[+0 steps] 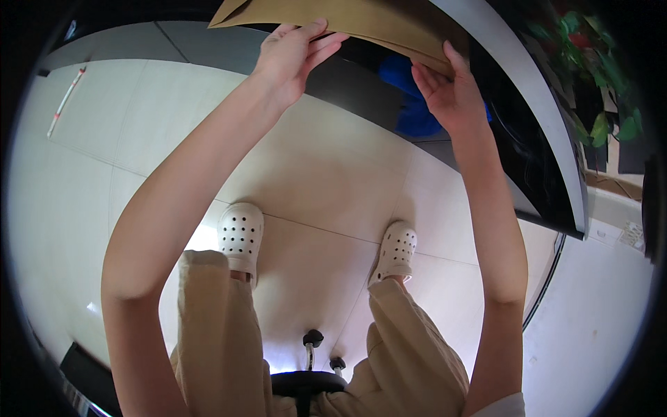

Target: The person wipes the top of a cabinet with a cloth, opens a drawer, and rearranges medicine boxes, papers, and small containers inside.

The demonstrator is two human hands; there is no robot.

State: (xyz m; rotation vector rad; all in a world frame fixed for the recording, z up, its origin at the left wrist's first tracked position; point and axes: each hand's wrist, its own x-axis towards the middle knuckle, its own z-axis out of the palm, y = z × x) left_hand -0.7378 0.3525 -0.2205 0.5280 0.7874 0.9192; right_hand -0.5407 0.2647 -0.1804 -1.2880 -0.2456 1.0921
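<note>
A brown kraft paper envelope (375, 23) spans the top of the view, and the picture's upper rim cuts it off. My left hand (292, 60) grips its lower edge near the middle, with the thumb on the face towards me and the fingers underneath. At its right end, my right hand (451, 94) pinches the lower corner between thumb and fingers. The envelope's left end shows a fold that stands slightly apart. Both hands hold it up, away from my body. Its contents, if any, are hidden.
A desk with a pale edge (542, 99) curves along the right, with a leafy plant (599, 73) beyond it. Blue objects (417, 114) lie beneath the envelope. A red-and-white stick (66, 104) is on the tiled floor (323, 161). A stool seat (307, 383) is under me.
</note>
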